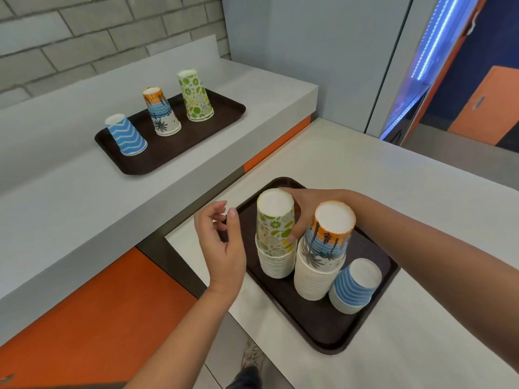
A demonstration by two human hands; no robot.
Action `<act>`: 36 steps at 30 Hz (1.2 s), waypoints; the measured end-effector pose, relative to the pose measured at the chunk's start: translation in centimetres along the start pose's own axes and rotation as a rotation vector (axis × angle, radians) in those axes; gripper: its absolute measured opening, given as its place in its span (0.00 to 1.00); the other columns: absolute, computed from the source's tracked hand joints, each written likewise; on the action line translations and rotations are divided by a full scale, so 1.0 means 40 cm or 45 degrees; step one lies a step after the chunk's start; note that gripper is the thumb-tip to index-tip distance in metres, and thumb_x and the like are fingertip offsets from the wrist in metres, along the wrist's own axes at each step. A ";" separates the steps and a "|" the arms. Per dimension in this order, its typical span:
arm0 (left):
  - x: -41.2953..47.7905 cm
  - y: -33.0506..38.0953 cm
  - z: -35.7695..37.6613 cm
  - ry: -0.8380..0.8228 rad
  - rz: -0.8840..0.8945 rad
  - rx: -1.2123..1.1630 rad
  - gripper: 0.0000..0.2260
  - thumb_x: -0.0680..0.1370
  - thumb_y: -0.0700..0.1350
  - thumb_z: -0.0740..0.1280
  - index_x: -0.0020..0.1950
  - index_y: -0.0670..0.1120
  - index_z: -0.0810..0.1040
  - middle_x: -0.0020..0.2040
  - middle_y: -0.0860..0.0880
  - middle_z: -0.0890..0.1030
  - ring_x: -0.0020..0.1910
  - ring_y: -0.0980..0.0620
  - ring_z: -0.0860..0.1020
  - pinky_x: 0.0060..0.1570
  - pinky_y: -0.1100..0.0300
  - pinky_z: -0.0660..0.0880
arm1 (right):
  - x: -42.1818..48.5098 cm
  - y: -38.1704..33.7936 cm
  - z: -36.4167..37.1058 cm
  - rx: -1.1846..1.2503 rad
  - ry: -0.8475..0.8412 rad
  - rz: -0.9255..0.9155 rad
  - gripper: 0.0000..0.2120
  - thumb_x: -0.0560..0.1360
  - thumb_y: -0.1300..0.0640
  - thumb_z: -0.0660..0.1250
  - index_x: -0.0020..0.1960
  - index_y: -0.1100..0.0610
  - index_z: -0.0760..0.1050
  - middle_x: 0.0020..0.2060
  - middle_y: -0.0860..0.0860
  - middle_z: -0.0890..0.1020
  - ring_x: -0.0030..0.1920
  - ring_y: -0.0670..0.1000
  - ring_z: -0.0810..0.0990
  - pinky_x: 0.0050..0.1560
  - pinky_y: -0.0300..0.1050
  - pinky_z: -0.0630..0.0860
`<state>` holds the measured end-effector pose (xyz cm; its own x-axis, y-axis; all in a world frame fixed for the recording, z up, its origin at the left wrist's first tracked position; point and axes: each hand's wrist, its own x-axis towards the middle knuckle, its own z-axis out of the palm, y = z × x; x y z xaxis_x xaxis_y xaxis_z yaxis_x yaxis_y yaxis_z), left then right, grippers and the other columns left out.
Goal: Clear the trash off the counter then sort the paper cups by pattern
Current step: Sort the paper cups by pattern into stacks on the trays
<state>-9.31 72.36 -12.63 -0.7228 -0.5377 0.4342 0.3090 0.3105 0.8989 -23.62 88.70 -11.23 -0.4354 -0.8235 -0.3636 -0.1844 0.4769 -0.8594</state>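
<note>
The near dark-brown plastic tray (pixel 323 341) carries three upside-down stacks of paper cups, and the far brown tray (pixel 168 161) holds one cup of each pattern. Your right hand (pixel 306 209) wraps the top lime-print paper cup (pixel 273 228). It is probably light and easily crushed, so squeeze gently near its stiffer rim. The orange palm-print stack (pixel 323 265) crowds your wrist. Your left hand (pixel 222 248) hovers beside the tray, loosely curled and holding nothing.

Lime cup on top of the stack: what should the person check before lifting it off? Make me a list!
1. Right hand grips the top lime cup: ok.
2. Left hand free to steady things: ok, it holds nothing.
3. Only one cup will leave the lime stack: cannot tell.
4. Room beside the palm-tree stack: not ok, it stands close against the right hand.
5. Matching lime cup on the far tray standing ready: ok.
</note>
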 end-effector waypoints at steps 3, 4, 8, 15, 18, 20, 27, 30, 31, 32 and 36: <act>-0.017 -0.001 0.009 -0.092 0.038 0.013 0.08 0.78 0.47 0.62 0.56 0.47 0.72 0.51 0.50 0.73 0.48 0.59 0.73 0.47 0.70 0.70 | -0.032 0.019 -0.004 0.127 0.014 0.000 0.50 0.62 0.56 0.77 0.76 0.53 0.54 0.72 0.51 0.67 0.72 0.51 0.67 0.68 0.52 0.70; -0.027 -0.002 0.012 -0.141 0.044 0.019 0.09 0.77 0.49 0.63 0.56 0.50 0.71 0.51 0.51 0.73 0.49 0.57 0.74 0.48 0.68 0.70 | -0.057 0.022 -0.009 0.164 0.070 0.016 0.48 0.64 0.55 0.75 0.77 0.53 0.53 0.72 0.52 0.67 0.72 0.52 0.67 0.66 0.49 0.71; -0.062 -0.007 0.023 -0.271 0.109 0.085 0.16 0.73 0.53 0.67 0.58 0.51 0.70 0.54 0.54 0.71 0.54 0.48 0.73 0.52 0.58 0.73 | -0.195 0.046 -0.016 0.284 0.451 0.077 0.33 0.72 0.59 0.69 0.73 0.49 0.61 0.68 0.51 0.72 0.64 0.43 0.74 0.61 0.40 0.74; -0.130 0.028 0.056 -0.482 0.339 0.326 0.37 0.64 0.60 0.74 0.66 0.47 0.65 0.63 0.46 0.67 0.65 0.51 0.67 0.65 0.58 0.68 | -0.432 0.177 0.228 0.408 0.904 0.148 0.40 0.61 0.47 0.79 0.69 0.43 0.66 0.67 0.41 0.73 0.67 0.37 0.70 0.67 0.38 0.66; -0.147 0.047 0.101 -0.604 0.235 0.391 0.41 0.65 0.59 0.75 0.71 0.51 0.59 0.66 0.51 0.65 0.68 0.55 0.64 0.67 0.55 0.67 | -0.405 0.243 0.333 0.381 1.096 0.205 0.47 0.56 0.51 0.83 0.69 0.43 0.65 0.68 0.42 0.71 0.69 0.38 0.68 0.70 0.42 0.65; -0.144 0.056 0.130 -0.678 0.126 0.349 0.41 0.66 0.56 0.76 0.73 0.50 0.60 0.66 0.51 0.69 0.68 0.53 0.68 0.65 0.51 0.70 | -0.370 0.275 0.373 0.326 1.192 0.212 0.46 0.56 0.50 0.83 0.69 0.45 0.66 0.66 0.42 0.72 0.67 0.39 0.70 0.69 0.43 0.68; -0.108 0.050 0.211 -0.755 0.109 0.317 0.34 0.68 0.52 0.75 0.70 0.49 0.66 0.64 0.51 0.75 0.65 0.52 0.72 0.62 0.54 0.73 | -0.311 0.292 0.420 0.166 1.362 0.248 0.37 0.61 0.53 0.80 0.64 0.43 0.66 0.60 0.41 0.75 0.60 0.42 0.75 0.60 0.42 0.74; -0.091 0.048 0.243 -0.766 0.099 0.334 0.35 0.69 0.52 0.75 0.72 0.49 0.63 0.66 0.51 0.73 0.66 0.53 0.70 0.62 0.54 0.73 | -0.297 0.276 0.426 0.116 1.345 0.240 0.36 0.60 0.52 0.80 0.63 0.41 0.66 0.58 0.38 0.75 0.59 0.40 0.75 0.58 0.36 0.73; -0.089 0.045 0.250 -0.767 0.090 0.341 0.36 0.70 0.52 0.74 0.73 0.49 0.62 0.66 0.51 0.73 0.66 0.53 0.70 0.62 0.54 0.73 | -0.293 0.271 0.429 0.102 1.348 0.239 0.36 0.60 0.52 0.80 0.62 0.41 0.66 0.58 0.37 0.75 0.58 0.39 0.74 0.57 0.35 0.72; -0.087 0.044 0.253 -0.772 0.086 0.356 0.36 0.70 0.52 0.74 0.74 0.48 0.61 0.67 0.50 0.72 0.67 0.53 0.69 0.63 0.53 0.73 | -0.289 0.265 0.433 0.095 1.349 0.238 0.36 0.60 0.52 0.80 0.62 0.41 0.66 0.57 0.36 0.75 0.58 0.38 0.74 0.56 0.34 0.72; -0.105 0.043 0.235 -0.817 0.026 0.280 0.42 0.70 0.55 0.73 0.76 0.46 0.56 0.73 0.48 0.66 0.72 0.52 0.64 0.70 0.53 0.66 | -0.278 0.255 0.445 0.110 1.322 0.243 0.35 0.60 0.52 0.78 0.62 0.41 0.66 0.57 0.38 0.75 0.57 0.39 0.75 0.56 0.35 0.73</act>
<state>-11.57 82.51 -13.45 -0.9629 0.0202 0.2692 0.2423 0.5046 0.8286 -4.98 97.28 -22.35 -0.9977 -0.0511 -0.0444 0.0118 0.5139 -0.8578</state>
